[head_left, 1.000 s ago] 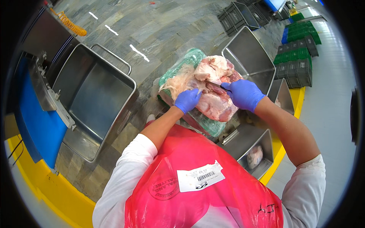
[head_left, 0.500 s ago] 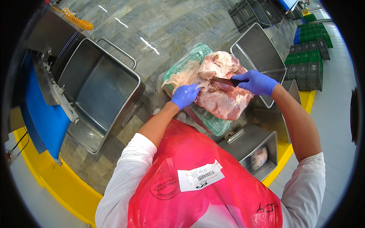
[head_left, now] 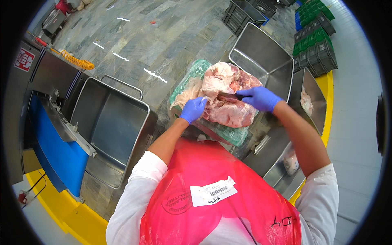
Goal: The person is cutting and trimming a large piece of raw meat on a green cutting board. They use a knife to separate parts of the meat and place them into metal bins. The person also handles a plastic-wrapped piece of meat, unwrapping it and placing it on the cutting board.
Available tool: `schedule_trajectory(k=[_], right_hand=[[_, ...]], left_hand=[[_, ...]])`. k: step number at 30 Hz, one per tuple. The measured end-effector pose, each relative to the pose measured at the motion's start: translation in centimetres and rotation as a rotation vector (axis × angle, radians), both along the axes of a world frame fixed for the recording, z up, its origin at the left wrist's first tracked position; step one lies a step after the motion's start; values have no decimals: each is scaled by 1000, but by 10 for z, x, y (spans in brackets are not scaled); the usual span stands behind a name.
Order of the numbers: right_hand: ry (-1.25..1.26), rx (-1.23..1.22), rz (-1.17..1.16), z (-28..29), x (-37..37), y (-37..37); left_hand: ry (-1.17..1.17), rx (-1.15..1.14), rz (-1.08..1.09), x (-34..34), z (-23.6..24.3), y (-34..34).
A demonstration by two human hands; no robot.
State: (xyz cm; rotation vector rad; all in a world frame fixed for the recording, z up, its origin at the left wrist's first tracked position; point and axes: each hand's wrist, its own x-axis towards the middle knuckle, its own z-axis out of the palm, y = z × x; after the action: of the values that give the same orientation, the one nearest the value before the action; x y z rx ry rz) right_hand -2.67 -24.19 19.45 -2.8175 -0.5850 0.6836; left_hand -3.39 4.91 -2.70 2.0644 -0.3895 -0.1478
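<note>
A large pale-pink cut of raw meat lies on green plastic film in front of me. My right hand, in a blue glove, is closed round the dark handle of a knife, whose blade reaches into the fold across the meat's middle. The blade's tip is hidden in the flesh. At the left side of the meat, my left hand, also blue-gloved, pinches a whitish flap of skin or fat. More loose pale skin spreads over the film beside that hand.
To the left stands an empty-looking steel tub near a blue conveyor belt. Another steel tub is beyond the meat at right. Steel bins with meat pieces are on the right. Stacked grey and green crates stand farther off.
My view has shifted, moving the scene in the picture. The knife remains in my right hand, in the meat's fold, and my left hand still pinches the flap.
</note>
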Motion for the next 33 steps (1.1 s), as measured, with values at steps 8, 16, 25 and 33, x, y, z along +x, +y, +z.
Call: schedule_trajectory(k=[8, 16, 25, 33], right_hand=[[-371, -376, 26, 71, -94, 74], [-169, -464, 156, 97, -66, 133], [190, -597, 226, 98, 24, 145], [240, 59, -145, 49, -34, 5]], left_hand=[[37, -54, 39, -3, -2, 0], [37, -68, -17, -1, 0, -3], [-287, 114, -120, -18, -24, 2], [-65, 55, 23, -20, -26, 19]])
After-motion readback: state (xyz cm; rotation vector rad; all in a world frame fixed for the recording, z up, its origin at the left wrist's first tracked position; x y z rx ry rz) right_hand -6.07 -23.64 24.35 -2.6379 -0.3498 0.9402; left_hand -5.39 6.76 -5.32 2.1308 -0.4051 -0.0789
